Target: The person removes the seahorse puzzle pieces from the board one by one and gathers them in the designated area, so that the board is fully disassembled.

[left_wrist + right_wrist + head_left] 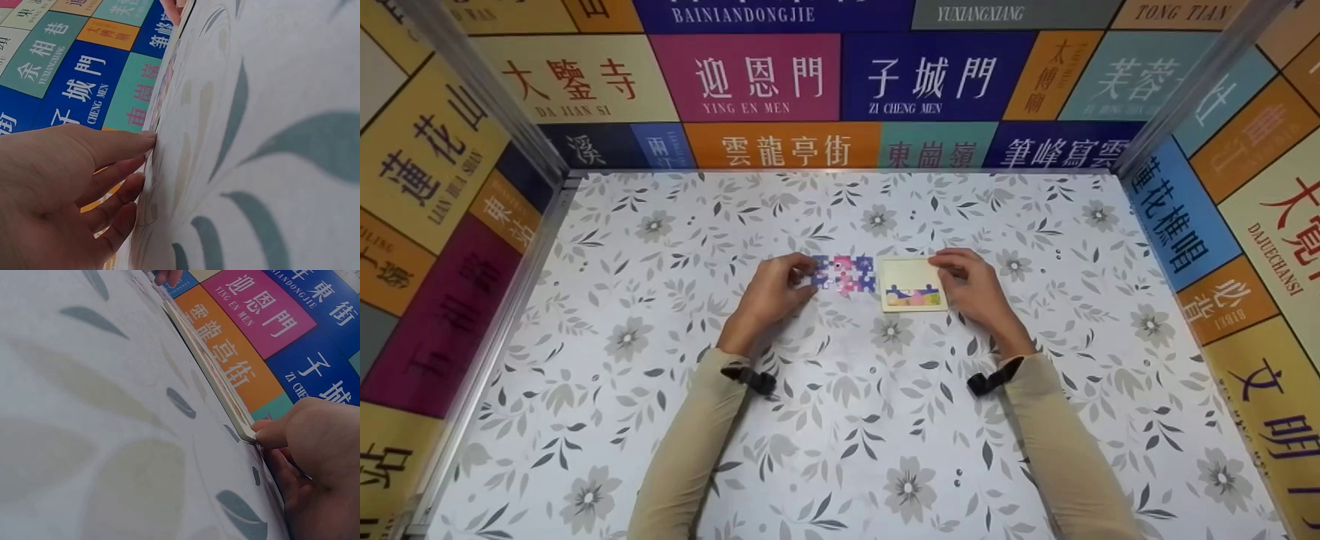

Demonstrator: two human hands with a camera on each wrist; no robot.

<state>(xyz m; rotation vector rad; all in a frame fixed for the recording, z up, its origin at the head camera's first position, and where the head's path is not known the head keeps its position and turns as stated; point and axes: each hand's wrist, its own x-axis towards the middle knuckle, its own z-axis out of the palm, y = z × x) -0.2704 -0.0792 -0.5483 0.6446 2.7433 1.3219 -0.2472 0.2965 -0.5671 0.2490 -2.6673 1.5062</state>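
A small block of joined jigsaw pieces (844, 274), purple and pink, lies flat on the patterned table. My left hand (777, 289) is at the block's left edge, its thumb and forefinger touching the outer pieces. In the left wrist view this hand's fingers (115, 211) are loosely bent, with their tips low by the table. Just right of the block is a cream puzzle tray (901, 274), its bottom strip filled with colourful pieces. My right hand (971, 283) holds the tray's right side. The right wrist view shows the thumb against the tray's corner (246, 433).
The white table (840, 420) is printed with grey leaves and flowers. Panels with coloured sign blocks (765, 79) wall in its back and both sides. Dark straps with small cameras are on both wrists.
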